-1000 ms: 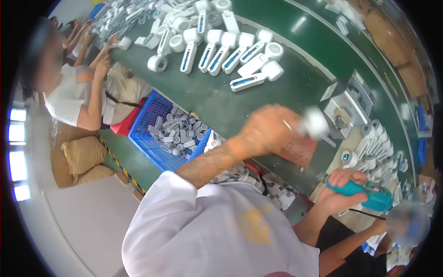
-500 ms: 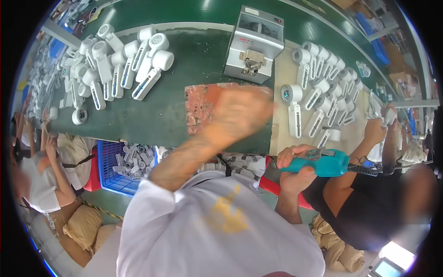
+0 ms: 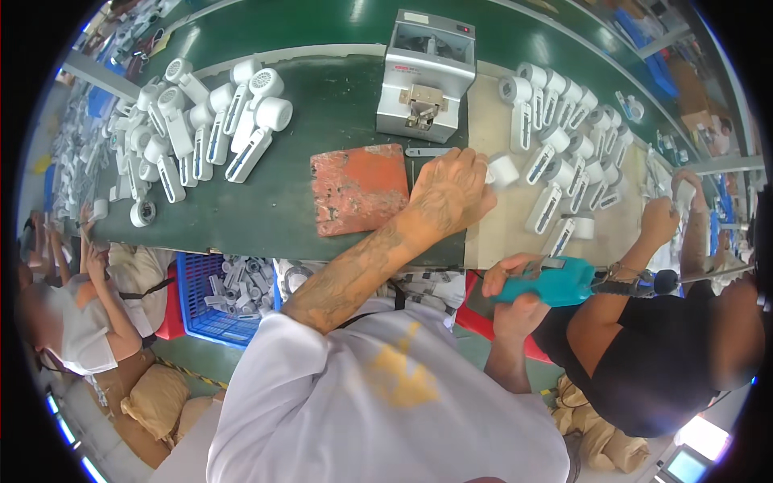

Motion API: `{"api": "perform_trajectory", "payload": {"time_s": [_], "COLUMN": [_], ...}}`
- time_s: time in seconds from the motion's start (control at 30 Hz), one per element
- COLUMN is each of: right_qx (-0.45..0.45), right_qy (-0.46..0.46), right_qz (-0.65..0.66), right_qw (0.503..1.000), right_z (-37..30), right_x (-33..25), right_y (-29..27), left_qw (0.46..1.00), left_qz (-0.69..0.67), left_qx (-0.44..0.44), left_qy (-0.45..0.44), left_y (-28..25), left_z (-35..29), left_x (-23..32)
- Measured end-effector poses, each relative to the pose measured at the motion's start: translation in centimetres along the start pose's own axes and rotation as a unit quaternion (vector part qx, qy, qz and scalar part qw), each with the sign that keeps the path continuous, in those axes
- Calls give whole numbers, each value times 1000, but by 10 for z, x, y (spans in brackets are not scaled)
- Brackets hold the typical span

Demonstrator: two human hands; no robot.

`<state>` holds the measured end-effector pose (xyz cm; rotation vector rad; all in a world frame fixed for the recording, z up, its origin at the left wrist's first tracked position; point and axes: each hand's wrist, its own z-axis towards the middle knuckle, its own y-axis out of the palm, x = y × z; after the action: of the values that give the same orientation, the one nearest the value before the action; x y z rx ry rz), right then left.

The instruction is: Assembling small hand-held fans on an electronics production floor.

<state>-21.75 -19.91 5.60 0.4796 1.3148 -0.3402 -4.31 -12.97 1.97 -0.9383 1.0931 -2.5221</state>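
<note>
White fan [image 3: 503,171]: at the left hand [image 3: 452,193], its round head jutting just right of the fingers, its handle hidden beneath them.
Left fingers: curled, apparently clamped on the fan; half a second ago they blurred over the red pad [image 3: 358,189] while a fan lay just to their right, likely this one.
Red pad: on the worktop [image 3: 274,209], left of those fingers, now showing more fully.
Teal driver [image 3: 564,283]: clamped by the right hand [image 3: 514,315], below the left fingers, apart from the fan and little moved.
Work: seemingly at fan-handling, with the driver held ready.
</note>
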Motion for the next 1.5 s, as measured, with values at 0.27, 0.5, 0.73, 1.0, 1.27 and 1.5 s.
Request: {"api": "perform_trajectory", "payload": {"time_s": [0.27,0.5,0.73,1.0,1.27,1.5], "right_qx": [-3,-33,-36,-49,-92,-123], "right_qy": [-12,-118,-228,-160,-115,-95], "right_qz": [1,58,-3,-5,43,71], "right_qw": [1000,991,973,986,988,985], "right_z": [29,125,197,198,158,153], "right_x": [6,11,35,48,32,49], "right_y": [29,90,142,147,140,143], "left_qw": [996,994,998,996,998,996], "left_qz": [-17,-105,-34,-70,-41,-62], "left_qx": [7,-33,-54,-59,-43,-55], "left_qy": [83,2,28,-15,-20,-19], "left_y": [-70,-99,-99,-93,-94,-89], "left_z": [-45,-49,-60,-63,-60,-65], "left_x": [-46,-97,-101,-108,-106,-110]}}
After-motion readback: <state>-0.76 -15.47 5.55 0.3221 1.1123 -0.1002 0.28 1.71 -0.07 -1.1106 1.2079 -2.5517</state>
